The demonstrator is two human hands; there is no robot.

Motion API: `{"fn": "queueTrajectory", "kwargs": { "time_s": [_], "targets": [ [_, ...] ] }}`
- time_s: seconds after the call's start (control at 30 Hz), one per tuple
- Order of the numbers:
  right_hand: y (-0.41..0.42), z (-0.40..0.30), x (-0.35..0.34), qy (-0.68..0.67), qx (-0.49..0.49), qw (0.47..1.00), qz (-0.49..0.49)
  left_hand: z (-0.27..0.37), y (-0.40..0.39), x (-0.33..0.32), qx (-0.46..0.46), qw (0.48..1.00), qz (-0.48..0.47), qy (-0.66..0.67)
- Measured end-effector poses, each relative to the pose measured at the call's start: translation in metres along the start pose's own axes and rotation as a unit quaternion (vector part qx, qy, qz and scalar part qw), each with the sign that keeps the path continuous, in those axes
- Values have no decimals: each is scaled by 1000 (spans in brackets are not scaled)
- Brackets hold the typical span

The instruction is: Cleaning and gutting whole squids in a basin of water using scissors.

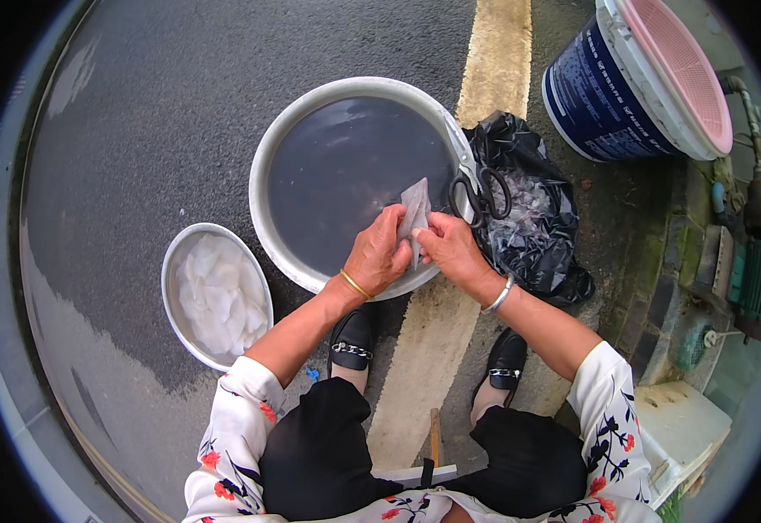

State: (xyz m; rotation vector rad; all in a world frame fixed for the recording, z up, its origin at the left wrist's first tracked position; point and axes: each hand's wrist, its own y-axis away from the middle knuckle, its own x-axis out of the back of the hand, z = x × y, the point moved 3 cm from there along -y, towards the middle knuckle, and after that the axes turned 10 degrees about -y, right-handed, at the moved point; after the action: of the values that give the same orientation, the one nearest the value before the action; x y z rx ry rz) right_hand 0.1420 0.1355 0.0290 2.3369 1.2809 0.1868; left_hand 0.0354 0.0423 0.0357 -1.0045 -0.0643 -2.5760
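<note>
A pale, translucent piece of what looks like squid [415, 209] is held by both hands above the near right part of a large metal basin [269, 248]. My left hand [377, 252] grips its left side, and my right hand [451, 248] pinches its right edge. Dark, cloudy water [354, 163] fills much of the basin and hides whatever lies below. Black-handled scissors [475, 180] rest across the right rim, close to my right hand. Beside them, a black plastic bag [560, 255] lies spread with pale, wet scraps [517, 202] on it.
At the left, a smaller metal bowl [172, 314] holds several white, soft pieces [217, 294]. A blue and white bucket [606, 98] with a pink strainer [677, 72] on top stands far right. A green motor pump [756, 281] and pipes line the right edge. My shoes flank a painted stripe [429, 366].
</note>
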Motion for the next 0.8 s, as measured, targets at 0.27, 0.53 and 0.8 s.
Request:
{"fn": "queueTrajectory", "kwargs": {
  "time_s": [0.27,0.53,0.8],
  "targets": [
    [3,7,8,-96,13,995,4,-21,-4,-5,220,892,-113,378],
    [14,-16,2,-237,1,972,2,3,-6,4,169,938,-62,296],
    [5,-14,17,-181,38,981,58,-4,2,1,69,981,-121,135]
  ]
}}
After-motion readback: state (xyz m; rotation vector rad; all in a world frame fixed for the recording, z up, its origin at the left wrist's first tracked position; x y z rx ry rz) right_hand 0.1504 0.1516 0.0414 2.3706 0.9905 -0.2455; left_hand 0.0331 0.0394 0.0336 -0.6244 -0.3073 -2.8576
